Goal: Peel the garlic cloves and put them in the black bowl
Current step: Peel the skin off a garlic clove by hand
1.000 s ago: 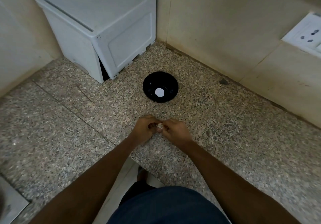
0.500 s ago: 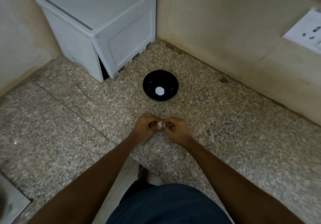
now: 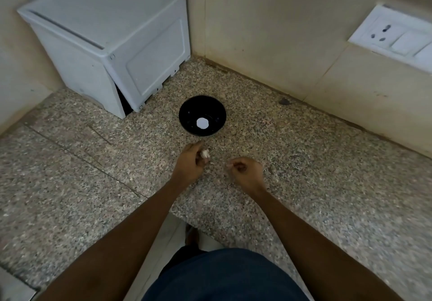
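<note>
A black bowl [image 3: 202,115] stands on the speckled granite counter [image 3: 304,160], with a round white spot at its bottom. My left hand [image 3: 189,163] is just in front of the bowl and pinches a small white garlic clove [image 3: 205,153] at its fingertips. My right hand [image 3: 246,172] is a short way to the right, apart from the left, its fingers curled; something thin and pale, perhaps a bit of skin, shows at its fingertips but is too blurred to tell.
A white plastic box [image 3: 109,41] stands in the back left corner against the wall. A white socket and switch plate [image 3: 395,38] is on the right wall. The counter's front edge runs close to my body.
My hands were together working on the clove; now they have parted. The left hand has moved toward the bowl with the clove, the right hand has drawn back to the right.
</note>
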